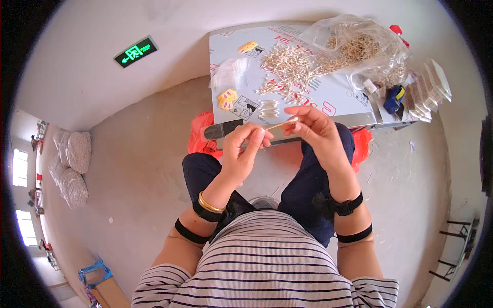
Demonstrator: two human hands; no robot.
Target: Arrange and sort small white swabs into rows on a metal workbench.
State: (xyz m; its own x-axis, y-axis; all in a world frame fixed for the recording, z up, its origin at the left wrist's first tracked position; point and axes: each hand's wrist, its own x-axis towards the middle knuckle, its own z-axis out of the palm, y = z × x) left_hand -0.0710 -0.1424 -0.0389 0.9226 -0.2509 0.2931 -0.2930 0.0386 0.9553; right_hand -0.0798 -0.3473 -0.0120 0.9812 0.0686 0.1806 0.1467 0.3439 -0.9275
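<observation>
At the near edge of the worktop, the left hand is pinching a tan-stemmed cotton swab; the right hand is curving its fingers narrowly around the white tip, grip unclear. Beyond, aligned swabs are lying before a loose swab pile.

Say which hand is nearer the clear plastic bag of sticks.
Right. The right hand is on the near side of the clear plastic bag; the left hand is farther off, further left.
</observation>
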